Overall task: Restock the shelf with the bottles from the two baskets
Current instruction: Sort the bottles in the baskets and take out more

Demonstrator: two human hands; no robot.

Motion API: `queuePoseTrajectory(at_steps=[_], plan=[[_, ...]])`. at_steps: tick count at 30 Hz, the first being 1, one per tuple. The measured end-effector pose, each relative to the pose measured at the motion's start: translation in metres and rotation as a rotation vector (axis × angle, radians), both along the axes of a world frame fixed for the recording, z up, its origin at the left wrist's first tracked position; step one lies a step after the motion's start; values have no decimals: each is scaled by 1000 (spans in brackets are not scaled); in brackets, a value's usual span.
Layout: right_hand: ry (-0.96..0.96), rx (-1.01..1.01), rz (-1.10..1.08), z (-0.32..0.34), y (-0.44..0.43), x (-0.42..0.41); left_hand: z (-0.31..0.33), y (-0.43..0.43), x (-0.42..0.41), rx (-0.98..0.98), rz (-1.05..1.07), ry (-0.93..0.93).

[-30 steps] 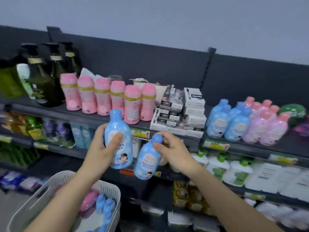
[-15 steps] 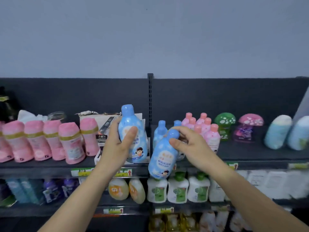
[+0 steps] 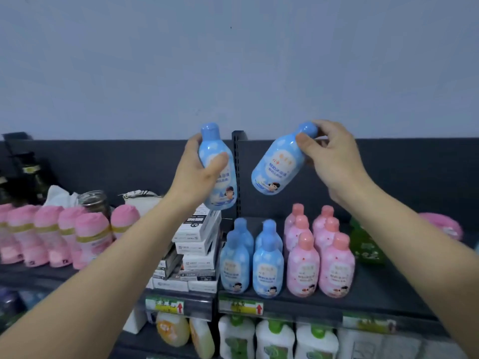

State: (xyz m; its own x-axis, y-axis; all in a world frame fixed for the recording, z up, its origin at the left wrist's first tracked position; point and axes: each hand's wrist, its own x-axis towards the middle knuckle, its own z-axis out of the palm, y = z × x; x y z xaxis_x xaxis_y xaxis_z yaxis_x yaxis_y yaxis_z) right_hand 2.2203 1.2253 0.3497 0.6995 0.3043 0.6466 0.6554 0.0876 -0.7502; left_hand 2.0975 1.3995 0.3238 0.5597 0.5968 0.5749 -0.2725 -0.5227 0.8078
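- My left hand [image 3: 197,174] grips one blue bottle [image 3: 224,189] round its body, thumb across the label, holding it nearly upright above the stack of white boxes [image 3: 197,244].
- My right hand [image 3: 334,161] pinches a second blue bottle [image 3: 274,169] by its cap and neck; it hangs tilted, base toward the left, in the air above the top shelf [image 3: 375,288].
- Below the held pair, four shelved blue bottles [image 3: 251,265] stand in two rows at the shelf's front, just beside six pink bottles [image 3: 318,255].
- Left of the boxes stands a row of pink containers [image 3: 51,237]; a green bottle [image 3: 365,244] sits right of the pink bottles.
- White bottles with green caps [image 3: 274,338] line the shelf underneath.
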Motion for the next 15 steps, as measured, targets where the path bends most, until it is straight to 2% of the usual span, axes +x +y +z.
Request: queuePoseTrajectory(at_steps=[5, 9, 15], plan=[[-25, -181, -5, -10, 26, 34, -1, 23, 41, 22, 7, 37], [-90, -406, -35, -27, 48, 51, -13, 48, 73, -33, -94, 129], [-58, -712, 7, -52, 74, 72, -23, 86, 101, 210, -195, 436]])
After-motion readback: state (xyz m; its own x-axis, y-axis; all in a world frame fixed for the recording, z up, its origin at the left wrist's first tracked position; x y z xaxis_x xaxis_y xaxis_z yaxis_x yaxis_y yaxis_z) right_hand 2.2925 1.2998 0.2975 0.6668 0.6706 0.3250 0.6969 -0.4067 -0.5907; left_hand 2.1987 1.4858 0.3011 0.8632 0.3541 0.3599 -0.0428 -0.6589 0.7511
